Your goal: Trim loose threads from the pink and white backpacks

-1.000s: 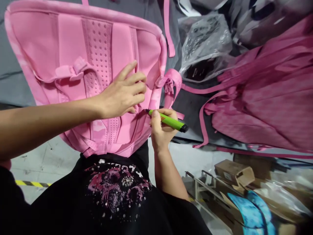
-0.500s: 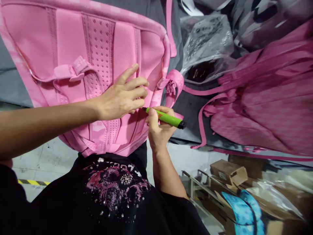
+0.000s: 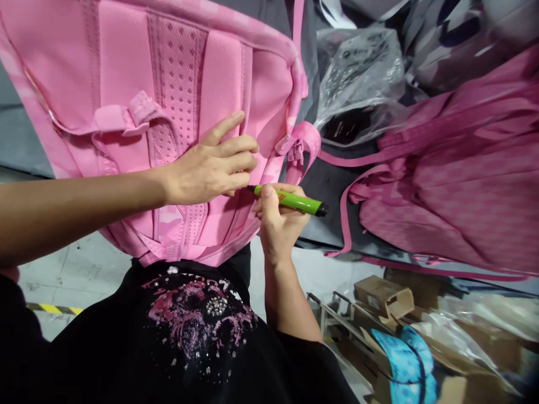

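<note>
Pink backpack (image 3: 181,106): back panel up on the dark tabletop (image 3: 332,191), bottom end right up by the wearer's black shirt (image 3: 202,336). Its far left corner is more cut off by the frame than a second ago.
Green marker (image 3: 295,202): tip at the pack's right part, basically right beside the left hand's nearest finger. Lies a touch flatter than a second ago, and the tip's closer to that hand; can't tell if it touches fabric.
Right hand (image 3: 282,219): closed around the marker in a writing grip, thumb on top.
Left hand (image 3: 219,165): mostly open, fingers fanned and a bit bent, resting on the pack; thumb's mostly hidden. Pretty much same pose as before.
Buckled strap (image 3: 309,140): loops off the pack's right edge, just above the right hand.
Tabletop room: a dark gap between the pack and the checkered pink backpack (image 3: 463,185), with a loose strap crossing it. Clear plastic bag (image 3: 362,73) sits at the gap's far end.
Near table edge: runs just past the right hand, pale floor (image 3: 67,269) below.
Lower right: cardboard box (image 3: 379,297) and blue patterned piece (image 3: 404,359), both further left in view now.
</note>
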`<state>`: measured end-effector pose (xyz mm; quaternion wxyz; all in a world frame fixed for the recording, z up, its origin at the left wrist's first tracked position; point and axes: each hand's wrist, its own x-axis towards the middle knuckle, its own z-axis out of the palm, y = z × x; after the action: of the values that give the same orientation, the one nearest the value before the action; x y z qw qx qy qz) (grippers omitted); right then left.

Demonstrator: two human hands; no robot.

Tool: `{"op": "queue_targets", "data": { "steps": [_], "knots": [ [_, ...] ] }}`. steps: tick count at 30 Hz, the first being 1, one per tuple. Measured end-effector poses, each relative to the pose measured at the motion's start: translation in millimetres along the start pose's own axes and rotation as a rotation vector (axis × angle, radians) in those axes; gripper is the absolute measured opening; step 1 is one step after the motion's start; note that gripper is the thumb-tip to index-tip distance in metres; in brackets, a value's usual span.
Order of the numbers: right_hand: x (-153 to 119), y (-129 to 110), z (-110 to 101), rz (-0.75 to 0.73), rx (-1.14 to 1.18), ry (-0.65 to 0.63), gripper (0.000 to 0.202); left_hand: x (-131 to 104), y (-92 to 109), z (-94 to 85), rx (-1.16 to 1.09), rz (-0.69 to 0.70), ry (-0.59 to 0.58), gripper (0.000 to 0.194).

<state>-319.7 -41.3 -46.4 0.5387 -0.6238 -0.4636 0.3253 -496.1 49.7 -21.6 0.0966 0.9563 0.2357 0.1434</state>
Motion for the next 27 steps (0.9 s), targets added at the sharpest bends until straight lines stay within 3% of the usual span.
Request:
{"op": "queue_targets", "data": {
  "steps": [4,10,27],
  "knots": [
    [-2.0,1.0,-0.4,-0.009,0.004,0.005,0.027,-1.8,-0.8,2.4,0.084,0.054,0.030,0.030],
    [-5.9,2.9,2.5,-0.019,0.012,0.049,0.027,-0.1,-0.1,0.6,0.017,-0.037,-0.041,0.026],
    [-6.0,2.4,-6.1,-0.041,-0.031,-0.054,0.023,-2.6,2.4,2.4,0.064,-0.016,0.003,0.025]
  ]
}}
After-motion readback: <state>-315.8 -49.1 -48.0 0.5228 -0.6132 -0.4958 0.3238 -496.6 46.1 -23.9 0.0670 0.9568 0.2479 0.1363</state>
